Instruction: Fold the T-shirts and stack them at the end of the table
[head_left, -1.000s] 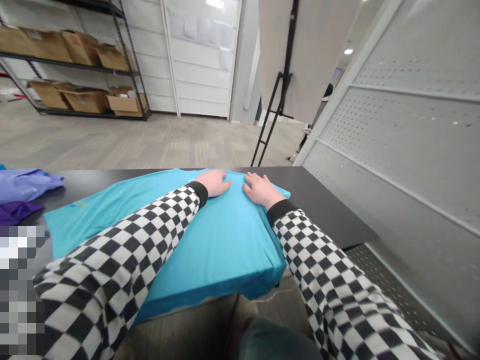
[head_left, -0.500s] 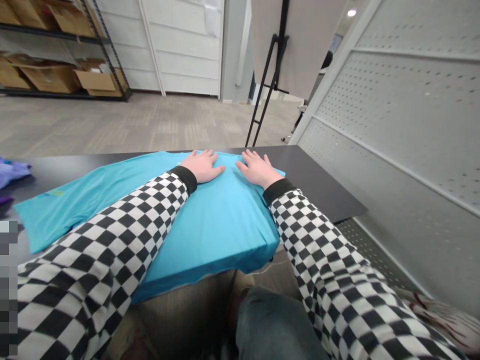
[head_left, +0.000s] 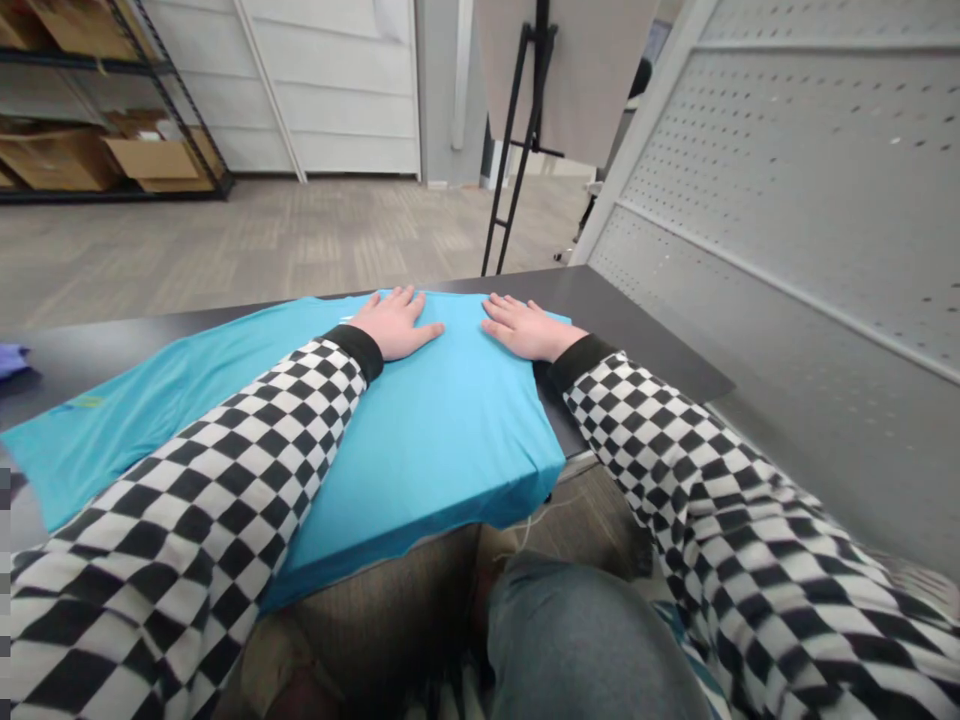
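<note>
A light-blue garment, which looks like a T-shirt (head_left: 427, 430), lies spread over a dark table (head_left: 622, 330), and its lower edge hangs over the near side. My left hand (head_left: 394, 322) rests flat on the cloth near the far edge, fingers apart and thumb pointing right. My right hand (head_left: 529, 328) lies flat on the cloth near its far right part, fingers stretched out. Neither hand grips the fabric. A long part of the garment reaches left past my left forearm, with a small yellow-green print on it. My left sleeve covers part of the cloth.
A grey perforated panel (head_left: 787, 220) stands along the table's right side. Beyond the table are a black easel stand (head_left: 517, 150) and a shelf with cardboard boxes (head_left: 161, 160). Purple cloth (head_left: 11, 360) lies at the far left of the table.
My right hand has slid to the right across the cloth, away from my left hand. The fabric between and below them looks smoother. The view has shifted slightly.
</note>
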